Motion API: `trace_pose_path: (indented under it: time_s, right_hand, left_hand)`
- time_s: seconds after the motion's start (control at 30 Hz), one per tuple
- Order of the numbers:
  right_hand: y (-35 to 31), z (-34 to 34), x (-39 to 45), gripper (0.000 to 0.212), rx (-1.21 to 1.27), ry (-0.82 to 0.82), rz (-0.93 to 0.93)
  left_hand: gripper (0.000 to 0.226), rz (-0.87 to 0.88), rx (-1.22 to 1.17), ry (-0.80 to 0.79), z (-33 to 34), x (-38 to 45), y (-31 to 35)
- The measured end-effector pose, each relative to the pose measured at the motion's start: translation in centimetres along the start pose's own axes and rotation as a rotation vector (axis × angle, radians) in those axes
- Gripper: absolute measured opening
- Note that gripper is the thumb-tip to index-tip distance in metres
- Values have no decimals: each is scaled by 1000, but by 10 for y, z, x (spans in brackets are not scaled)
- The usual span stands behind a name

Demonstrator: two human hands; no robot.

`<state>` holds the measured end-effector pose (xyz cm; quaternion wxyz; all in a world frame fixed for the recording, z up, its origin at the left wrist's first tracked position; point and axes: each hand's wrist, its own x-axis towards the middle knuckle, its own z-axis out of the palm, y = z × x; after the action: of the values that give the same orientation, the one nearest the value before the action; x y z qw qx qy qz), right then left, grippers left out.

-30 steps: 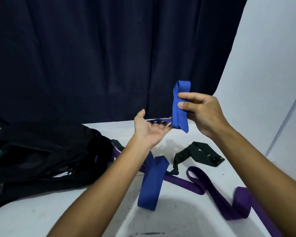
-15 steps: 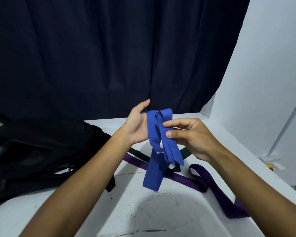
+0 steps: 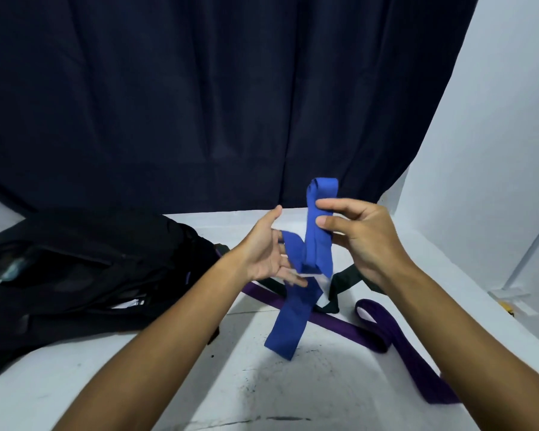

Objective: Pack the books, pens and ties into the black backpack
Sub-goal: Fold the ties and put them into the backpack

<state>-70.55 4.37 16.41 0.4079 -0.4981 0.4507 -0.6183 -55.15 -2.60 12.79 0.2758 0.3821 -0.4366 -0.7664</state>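
I hold a blue tie (image 3: 316,244) in the air over the white table (image 3: 293,393). My right hand (image 3: 358,241) pinches its folded upper loop between thumb and fingers. My left hand (image 3: 268,253) is under the fold with its fingers against the tie's middle; its wide end hangs down toward the table. The black backpack (image 3: 84,275) lies slumped at the left. A purple tie (image 3: 395,346) snakes across the table beneath my hands, and a dark green tie (image 3: 346,278) lies partly hidden behind my right hand.
A dark curtain (image 3: 199,104) hangs behind the table. A white wall (image 3: 495,150) closes the right side. The table's right edge drops off near a small white and yellow object (image 3: 511,301).
My right hand has lifted the folded loop of the blue tie up above my left hand, and the two hands have drawn slightly apart. The camera view shifted a little.
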Motion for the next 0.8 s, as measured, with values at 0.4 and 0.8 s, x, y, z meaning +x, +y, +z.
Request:
trace_pose_path:
  time_s: [0.4,0.8]
  right_hand:
    - [17,0,24,23,80,63,71]
    - [60,7,-52,30,-20,-124,244]
  left_hand:
    - [88,-83,-529,-210,19,-15,-48]
    - [65,154,-515,105,5,0,-11]
